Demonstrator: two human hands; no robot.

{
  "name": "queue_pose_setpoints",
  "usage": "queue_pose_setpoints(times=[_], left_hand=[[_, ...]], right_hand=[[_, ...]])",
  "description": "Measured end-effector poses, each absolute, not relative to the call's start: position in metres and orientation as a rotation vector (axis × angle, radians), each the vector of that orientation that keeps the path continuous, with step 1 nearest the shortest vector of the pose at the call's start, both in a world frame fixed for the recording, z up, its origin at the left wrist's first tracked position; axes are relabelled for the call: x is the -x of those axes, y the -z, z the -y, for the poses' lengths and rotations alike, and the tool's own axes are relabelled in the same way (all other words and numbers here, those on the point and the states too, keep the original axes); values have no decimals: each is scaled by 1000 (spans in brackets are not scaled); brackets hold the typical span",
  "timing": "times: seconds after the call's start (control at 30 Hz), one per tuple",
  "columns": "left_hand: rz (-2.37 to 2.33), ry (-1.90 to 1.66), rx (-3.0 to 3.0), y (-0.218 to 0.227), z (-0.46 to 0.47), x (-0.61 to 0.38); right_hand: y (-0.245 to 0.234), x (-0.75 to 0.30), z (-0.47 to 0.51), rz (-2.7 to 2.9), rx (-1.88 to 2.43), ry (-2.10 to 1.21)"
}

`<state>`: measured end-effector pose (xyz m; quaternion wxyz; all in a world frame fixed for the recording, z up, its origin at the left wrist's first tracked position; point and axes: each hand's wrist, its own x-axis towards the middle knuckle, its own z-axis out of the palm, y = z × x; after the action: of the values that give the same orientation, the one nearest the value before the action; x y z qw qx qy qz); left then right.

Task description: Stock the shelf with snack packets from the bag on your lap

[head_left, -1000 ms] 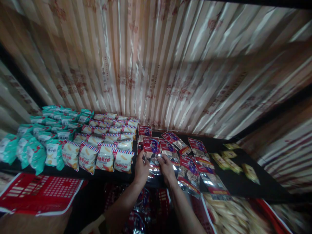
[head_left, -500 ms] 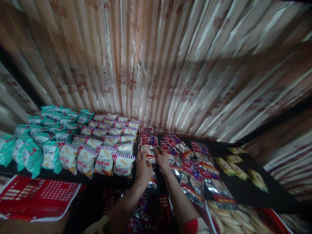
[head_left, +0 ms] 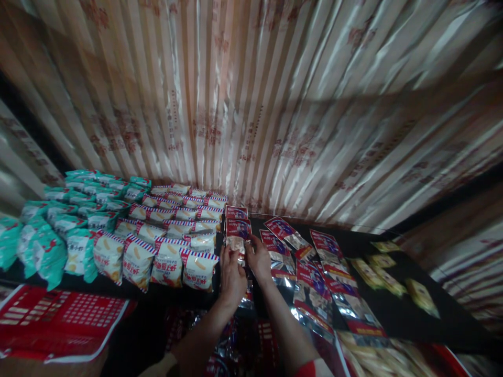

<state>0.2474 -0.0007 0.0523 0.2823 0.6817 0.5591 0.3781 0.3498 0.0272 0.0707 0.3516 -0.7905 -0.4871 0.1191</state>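
Observation:
A flat packet of snacks with a red top and a silvery lower part lies overlapping others in a column on the black table. My left hand has its bent fingers at the packet's left and lower edge. On its other side, my right hand pinches the right edge, thumb and fingers close together. Both hands cover the lower part of the packet. Just behind it shows the top of another red packet. Right of my hands lie more red packets, one of them this loose packet lying askew.
White snack bags stand in rows to the left, with teal bags beyond. Several yellow packets lie on the black table at right. A red basket sits lower left. Pleated curtain hangs behind.
The packet between my hands now lies flatter, its lower part less bent up. My hands have shifted only slightly, with fingers still at its edges. The view has moved a little.

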Motion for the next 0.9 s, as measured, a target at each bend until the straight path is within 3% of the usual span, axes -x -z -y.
queue_pose_setpoints(times=[0.2,0.47,0.9], left_hand=[[-1473,-990,-1826,-52,4,-248],[-1462,-981,-1802,-48,4,-248],[-1469,-968,-1754,-35,4,-249]], right_hand=[[-74,-343,-23,1335,2197,-278],[-67,-346,-38,1648,2020,78],[-68,-342,-65,1944,2082,-85]])
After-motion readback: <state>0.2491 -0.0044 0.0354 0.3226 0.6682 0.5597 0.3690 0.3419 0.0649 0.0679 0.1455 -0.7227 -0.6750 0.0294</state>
